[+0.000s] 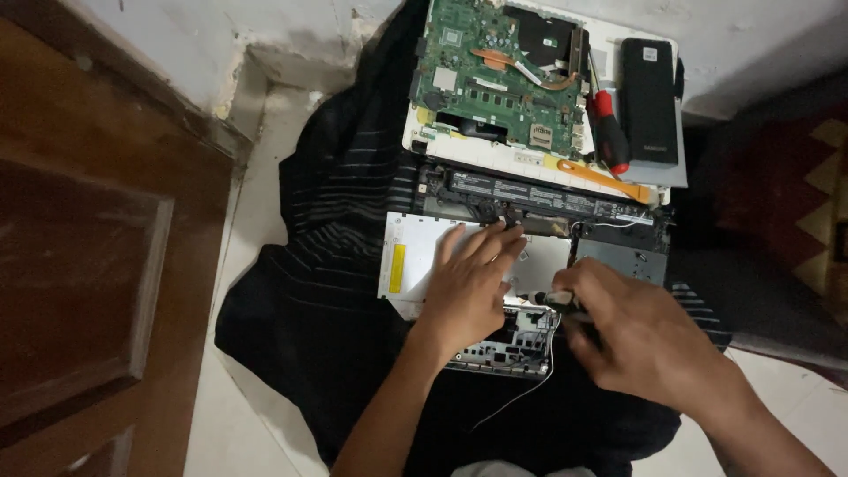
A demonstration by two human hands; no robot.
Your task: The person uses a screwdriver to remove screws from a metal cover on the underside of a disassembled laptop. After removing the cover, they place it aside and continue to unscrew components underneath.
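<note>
Pale tiled floor [252,230] fills the lower left of the frame, a brown wooden door [84,256] runs down the left edge, and a black striped cloth [336,265] spreads across the middle. On that cloth, centre frame, sits the opened laptop base [618,252], its long black battery [539,196] running across the top. Above it, at upper centre, a green motherboard [481,71] rests on a white panel [495,155], with a black power bank [647,99], a red-handled screwdriver [608,132] and an orange pry tool [601,179] alongside. The left hand [473,283] lies flat, palm down, fingers spread and straight, pressing the silver drive [415,256] and gripping nothing. The right hand [640,340], lower right of centre, curls its fingers tightly round a small dark tool [561,300], tip aimed at the base. A thin white wire [530,389] trails below.
</note>
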